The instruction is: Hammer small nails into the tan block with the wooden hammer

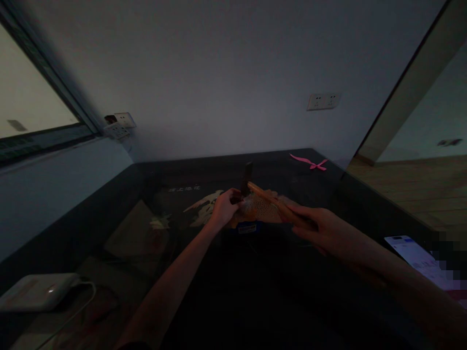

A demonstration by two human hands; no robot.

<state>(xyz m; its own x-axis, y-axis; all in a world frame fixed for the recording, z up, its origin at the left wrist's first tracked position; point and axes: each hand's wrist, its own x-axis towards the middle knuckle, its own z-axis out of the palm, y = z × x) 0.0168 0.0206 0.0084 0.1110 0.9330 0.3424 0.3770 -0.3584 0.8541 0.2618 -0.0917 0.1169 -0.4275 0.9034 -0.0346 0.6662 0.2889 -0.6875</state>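
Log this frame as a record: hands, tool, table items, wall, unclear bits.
right_hand: right hand gripping the wooden handle of a hammer
left_hand: left hand beside the hammer's dark head; contact unclear
below_hammer: blue labelled item
surface: black table, pale printed pattern
far_right: pink ribbon
near_right: lit phone
near_left: white corded device
wall: double socket, far side
light: dim
unclear: speckled tan area under the handle, object or print
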